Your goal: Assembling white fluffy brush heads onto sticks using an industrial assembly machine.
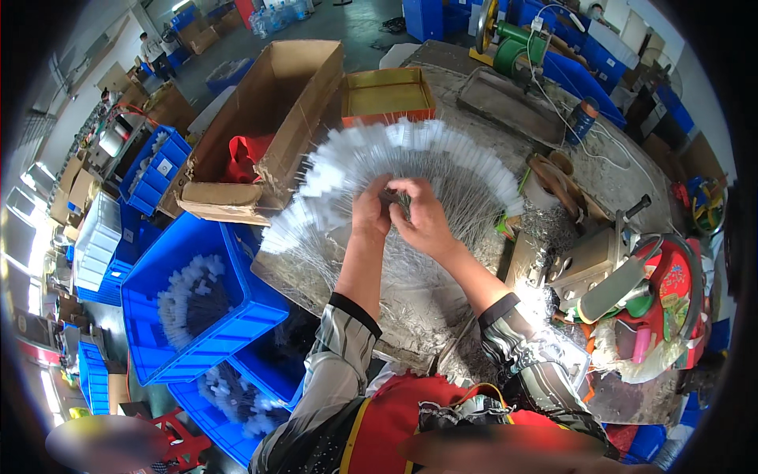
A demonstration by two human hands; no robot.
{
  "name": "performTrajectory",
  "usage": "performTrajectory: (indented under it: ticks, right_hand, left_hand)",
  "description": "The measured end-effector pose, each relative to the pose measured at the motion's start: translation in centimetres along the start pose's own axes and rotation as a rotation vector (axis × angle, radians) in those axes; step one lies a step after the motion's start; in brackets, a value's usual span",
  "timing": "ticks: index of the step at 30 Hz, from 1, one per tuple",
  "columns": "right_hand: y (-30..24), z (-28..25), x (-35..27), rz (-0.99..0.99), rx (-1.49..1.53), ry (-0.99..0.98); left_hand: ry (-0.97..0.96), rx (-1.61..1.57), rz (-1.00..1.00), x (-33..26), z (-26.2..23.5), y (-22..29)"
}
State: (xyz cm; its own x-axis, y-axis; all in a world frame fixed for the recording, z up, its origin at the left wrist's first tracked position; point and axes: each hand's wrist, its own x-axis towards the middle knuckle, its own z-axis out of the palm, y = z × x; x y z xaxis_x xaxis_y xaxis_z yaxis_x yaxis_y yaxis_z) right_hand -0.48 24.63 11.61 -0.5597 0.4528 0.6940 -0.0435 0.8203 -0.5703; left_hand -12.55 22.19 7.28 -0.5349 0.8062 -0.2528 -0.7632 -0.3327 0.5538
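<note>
Hands (425, 215) close together over fanned white-tipped wires (466, 178); grip unclear. Blue bin (251, 312) at left.

This is a factory workshop: white-tipped wires (403, 146) fan across a grimy desk (632, 180), a green machine (517, 49) stands at one o'clock, and blue bins (254, 317) hold more at eight o'clock.

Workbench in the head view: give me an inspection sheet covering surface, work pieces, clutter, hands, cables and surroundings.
Surface: workbench worn, grey, stained.
Work pieces: white-tipped wire pieces fanned out, tips outward; blue bin at left holds similar ones.
Clutter: cardboard box with red cloth inside; orange tray beside it; round red container of mixed items at right.
Grip: left hand and right hand close together among the wires; anything pinched is unclear.
Cables: white cable at far right.
Surroundings: bottles at back; person standing far left.
</note>
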Motion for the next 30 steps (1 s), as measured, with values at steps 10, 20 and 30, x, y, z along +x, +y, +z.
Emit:
performTrajectory:
  ticks: [10, 20, 30]
  right_hand:
    - [7.9, 1.7, 1.2, 0.195, -0.165, -0.014]
    - [4.4, 0.2, 1.4, 0.403, 0.148, -0.153]
    - [2.3, -0.1, 0.6, 0.47, 0.41, 0.296]
  left_hand:
    - [-0.096, 0.374, 0.236, -3.0, 2.1, -1.0]
    - [0.302, 1.479, 1.082, -1.4, 1.5, -2.7]
    - [-0.017, 0.444, 0.476, -3.1, 3.2, 0.8]
